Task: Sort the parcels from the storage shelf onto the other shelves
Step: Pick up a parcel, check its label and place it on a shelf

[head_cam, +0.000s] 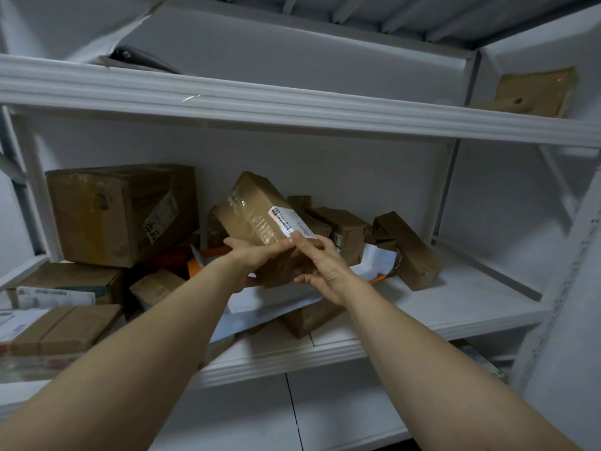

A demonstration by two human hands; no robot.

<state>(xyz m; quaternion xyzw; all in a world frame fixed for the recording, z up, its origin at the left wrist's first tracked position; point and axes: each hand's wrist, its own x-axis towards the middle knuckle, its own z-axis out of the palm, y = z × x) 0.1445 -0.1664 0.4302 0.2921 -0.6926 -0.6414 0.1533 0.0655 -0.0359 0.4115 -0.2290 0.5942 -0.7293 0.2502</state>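
A brown taped parcel (257, 209) with a white label is tilted up above the pile on the middle shelf (455, 307). My left hand (250, 255) grips it from below at its near left corner. My right hand (322, 265) holds its near right edge, thumb on the label. Under and behind it lie several more brown parcels (344, 229) and white and orange mailers (370, 262).
A large cardboard box (120, 213) stands at the shelf's left on flatter boxes (65, 327). A long brown box (409, 249) lies at the right of the pile. The upper shelf (292, 105) holds a grey bag at left and a brown parcel (536, 92) at right.
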